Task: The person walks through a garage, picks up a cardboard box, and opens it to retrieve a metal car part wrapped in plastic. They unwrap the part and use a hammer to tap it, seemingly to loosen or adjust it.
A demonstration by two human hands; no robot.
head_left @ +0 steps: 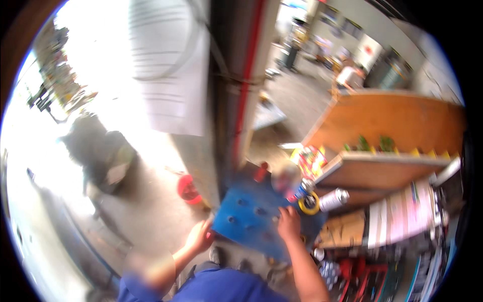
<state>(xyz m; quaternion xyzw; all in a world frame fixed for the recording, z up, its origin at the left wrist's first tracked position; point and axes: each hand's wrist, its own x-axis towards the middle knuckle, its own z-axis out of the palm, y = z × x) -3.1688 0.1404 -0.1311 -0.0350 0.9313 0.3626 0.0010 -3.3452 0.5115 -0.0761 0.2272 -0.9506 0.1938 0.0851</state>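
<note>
A blue panel [246,216] with several small dark round fittings on its face lies in front of me. My left hand [201,236] is at the panel's left corner, its fingers curled, with a small red spot beside them. Blur hides what they hold. Over the panel's right part is my right hand [289,224], fingers bent and drawn together near a small pale piece [275,219]. Whatever lies between those fingers is hidden. Just beyond the right hand stand a yellow tape roll [309,203], a blue can [304,188] and a white spray can [334,200].
A red bucket [188,190] stands on the floor at left. A dark post with a red stripe [247,85] rises beyond the panel, beside a hanging white sheet [171,65]. To the right are a wooden shelf [387,171] and cardboard [343,230]. Another person [349,76] is far off.
</note>
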